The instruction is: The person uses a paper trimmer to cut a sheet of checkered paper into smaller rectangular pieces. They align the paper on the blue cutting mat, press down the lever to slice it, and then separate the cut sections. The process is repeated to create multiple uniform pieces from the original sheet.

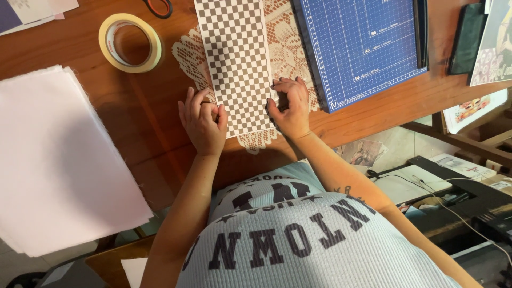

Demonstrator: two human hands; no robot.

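Observation:
A long checkered paper strip (237, 53), brown and white, lies on a cream lace doily (282, 48) on the wooden table (144, 112). My left hand (202, 122) rests at the strip's near left corner, fingertips pinching its left edge. At the near right edge my right hand (290, 109) curls its fingers onto the strip. Both hands grip the paper's near end.
A blue cutting mat with a grid (362, 45) lies right of the strip. A roll of masking tape (130, 42) sits at left. A stack of white paper (58, 160) covers the left side. Scissor handles (158, 7) and dark books (469, 37) lie along the far edge.

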